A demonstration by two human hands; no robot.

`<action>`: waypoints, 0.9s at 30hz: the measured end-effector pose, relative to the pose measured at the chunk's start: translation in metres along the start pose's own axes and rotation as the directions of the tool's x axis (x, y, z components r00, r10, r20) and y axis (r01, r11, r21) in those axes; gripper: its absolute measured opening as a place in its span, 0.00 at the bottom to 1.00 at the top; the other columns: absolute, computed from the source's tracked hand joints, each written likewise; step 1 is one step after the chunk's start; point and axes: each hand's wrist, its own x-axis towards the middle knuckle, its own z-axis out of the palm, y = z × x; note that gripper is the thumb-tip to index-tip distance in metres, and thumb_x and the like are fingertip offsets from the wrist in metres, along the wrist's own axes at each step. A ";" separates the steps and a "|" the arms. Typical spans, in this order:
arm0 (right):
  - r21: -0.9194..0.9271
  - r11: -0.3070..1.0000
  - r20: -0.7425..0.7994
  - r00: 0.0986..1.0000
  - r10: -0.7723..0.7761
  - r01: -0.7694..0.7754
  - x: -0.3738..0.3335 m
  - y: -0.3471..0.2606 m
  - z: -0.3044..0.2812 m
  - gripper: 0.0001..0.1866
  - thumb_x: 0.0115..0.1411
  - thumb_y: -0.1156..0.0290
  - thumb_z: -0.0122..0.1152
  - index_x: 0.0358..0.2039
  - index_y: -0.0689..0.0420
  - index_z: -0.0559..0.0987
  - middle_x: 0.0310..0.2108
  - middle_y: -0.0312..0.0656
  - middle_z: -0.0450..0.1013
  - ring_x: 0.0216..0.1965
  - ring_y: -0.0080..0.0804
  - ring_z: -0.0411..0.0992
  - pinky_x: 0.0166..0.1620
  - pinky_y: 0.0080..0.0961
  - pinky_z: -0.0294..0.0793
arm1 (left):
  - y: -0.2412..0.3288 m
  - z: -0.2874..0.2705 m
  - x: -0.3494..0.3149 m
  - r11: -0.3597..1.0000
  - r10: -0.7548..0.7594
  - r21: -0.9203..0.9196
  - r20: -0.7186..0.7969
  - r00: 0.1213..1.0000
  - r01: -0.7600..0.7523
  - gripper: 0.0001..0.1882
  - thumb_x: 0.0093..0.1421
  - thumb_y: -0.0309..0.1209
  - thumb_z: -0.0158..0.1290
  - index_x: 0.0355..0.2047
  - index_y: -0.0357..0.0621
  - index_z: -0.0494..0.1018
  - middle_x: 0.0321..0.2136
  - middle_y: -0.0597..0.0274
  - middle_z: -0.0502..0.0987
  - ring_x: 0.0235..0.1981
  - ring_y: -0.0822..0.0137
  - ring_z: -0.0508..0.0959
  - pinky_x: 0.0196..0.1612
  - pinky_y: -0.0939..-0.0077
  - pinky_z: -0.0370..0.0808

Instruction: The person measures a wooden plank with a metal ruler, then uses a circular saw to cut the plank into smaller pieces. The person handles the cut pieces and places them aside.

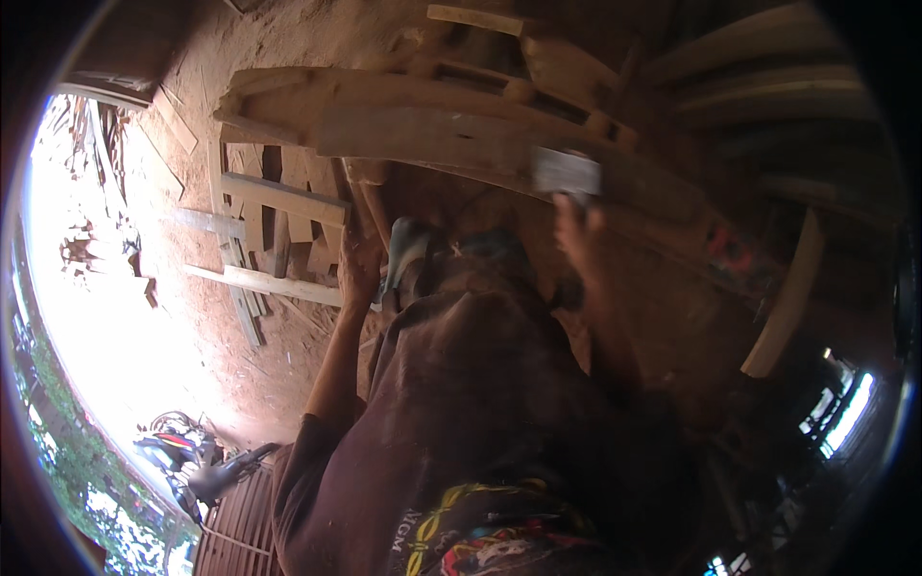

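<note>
Scrap planks [274, 245] on dirt (motorbike [187, 461] beyond).

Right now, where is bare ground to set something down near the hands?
Bare sawdust ground lies left of the left hand, below the loose planks. Around the right hand it is crowded: wooden frame and curved slats.

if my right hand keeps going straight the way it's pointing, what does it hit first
Likely the curved wooden frame piece: the right hand points up at it, gripping a small pale block that already seems pressed against the wood; depth is unclear.

Left hand [359, 257] and right hand [576, 226] outstretched, gripping.
</note>
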 end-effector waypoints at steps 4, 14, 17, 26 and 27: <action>0.178 0.975 -0.355 0.915 0.189 -0.132 -0.009 0.020 -0.075 0.21 0.71 0.46 0.67 0.40 0.50 0.75 0.21 0.27 0.67 0.17 0.17 0.66 0.19 0.20 0.67 | 0.019 -0.015 0.004 0.992 -0.055 -0.107 0.085 0.995 0.064 0.45 0.69 0.38 0.64 0.79 0.41 0.53 0.67 0.38 0.74 0.64 0.40 0.79 0.64 0.50 0.76; -0.061 0.967 0.469 0.862 -0.193 0.249 0.032 -0.071 0.167 0.26 0.72 0.51 0.65 0.25 0.59 0.80 0.15 0.34 0.71 0.14 0.22 0.70 0.18 0.28 0.69 | 0.082 -0.018 0.027 0.968 -0.032 -0.247 0.032 0.999 0.039 0.44 0.70 0.31 0.64 0.80 0.45 0.53 0.66 0.42 0.75 0.56 0.51 0.86 0.54 0.60 0.85; -0.213 0.854 0.474 0.815 -0.334 0.475 0.035 -0.062 0.214 0.27 0.71 0.49 0.65 0.38 0.67 0.84 0.28 0.55 0.82 0.27 0.41 0.82 0.30 0.42 0.79 | 0.089 -0.009 0.016 0.930 0.022 -0.367 0.047 0.999 -0.003 0.42 0.70 0.29 0.64 0.79 0.45 0.56 0.65 0.45 0.76 0.52 0.57 0.87 0.51 0.66 0.85; -0.457 0.886 -0.125 0.981 -0.151 0.078 0.009 0.037 -0.088 0.25 0.70 0.49 0.68 0.45 0.64 0.83 0.36 0.55 0.83 0.37 0.48 0.84 0.38 0.42 0.80 | 0.162 0.008 0.034 0.918 0.356 -0.255 0.191 0.915 -0.304 0.32 0.68 0.25 0.60 0.72 0.45 0.69 0.64 0.49 0.78 0.59 0.53 0.83 0.54 0.60 0.85; -0.443 0.896 -0.271 0.956 -0.110 -0.022 -0.005 0.049 -0.149 0.25 0.70 0.49 0.68 0.45 0.64 0.83 0.35 0.54 0.82 0.36 0.47 0.83 0.37 0.41 0.80 | 0.176 0.019 0.047 0.869 0.495 -0.167 0.246 0.834 -0.466 0.32 0.65 0.27 0.62 0.70 0.48 0.72 0.63 0.47 0.79 0.62 0.47 0.81 0.58 0.54 0.82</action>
